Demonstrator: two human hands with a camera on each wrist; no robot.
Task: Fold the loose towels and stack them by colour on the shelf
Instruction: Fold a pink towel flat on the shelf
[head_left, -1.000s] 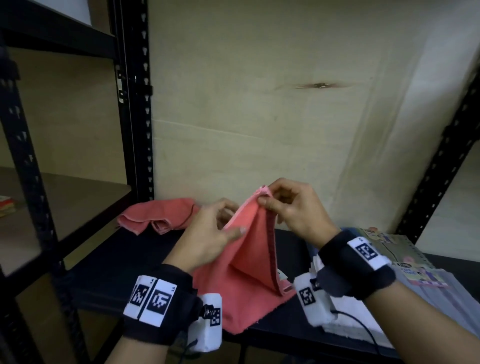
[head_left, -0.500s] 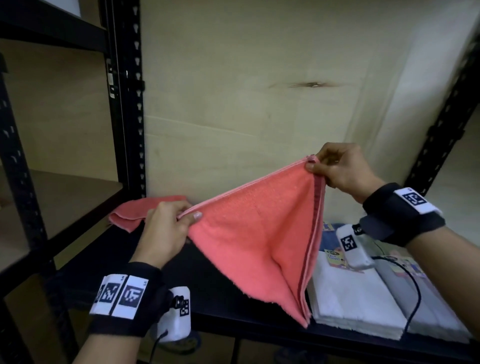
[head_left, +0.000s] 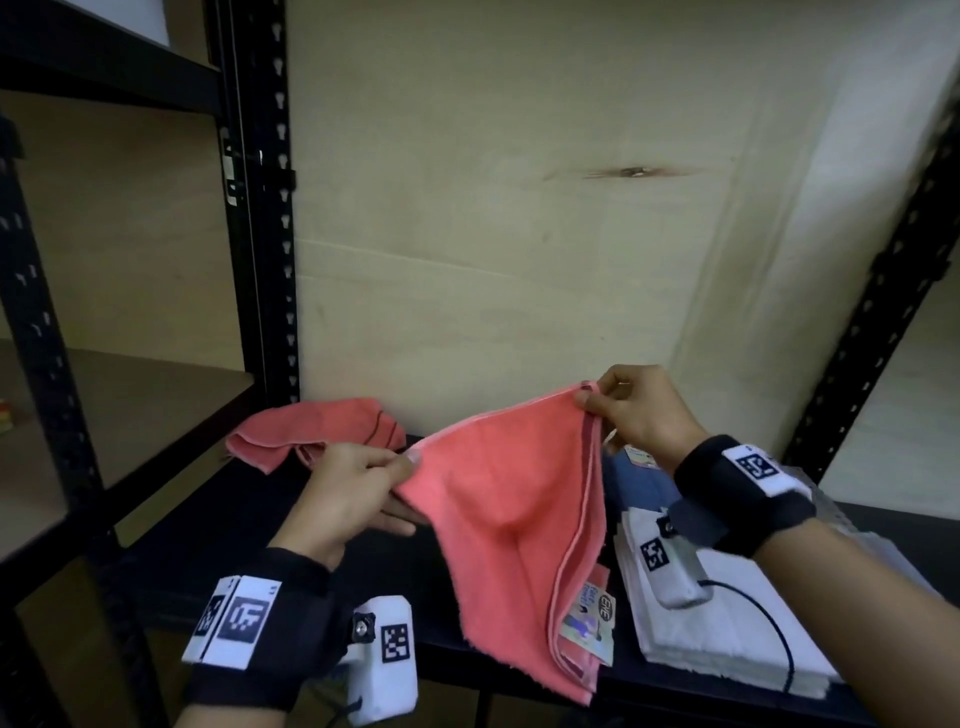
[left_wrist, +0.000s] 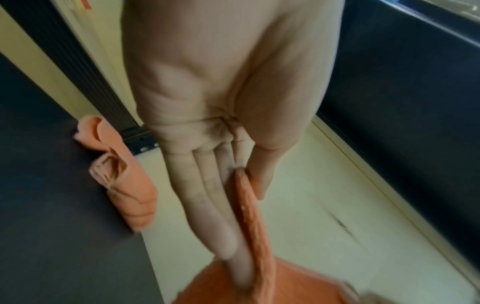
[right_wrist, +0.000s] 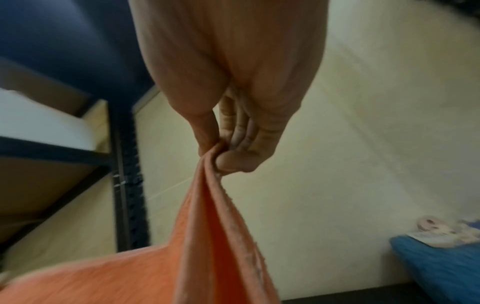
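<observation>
Pale plywood back wall (head_left: 519, 234) with a dark knot, black perforated steel uprights (head_left: 260, 208), dim light

Pale plywood back wall (head_left: 519, 234) with a dark knot (head_left: 631, 171)

The left hand (left_wrist: 207, 127) pinches the folded edge of a coral towel (left_wrist: 255, 232) between thumb and straight fingers (left_wrist: 207, 205), while a second, crumpled coral towel (left_wrist: 124, 181) lies on the dark shelf (left_wrist: 52, 205) beside a black upright (left_wrist: 78, 67).
</observation>
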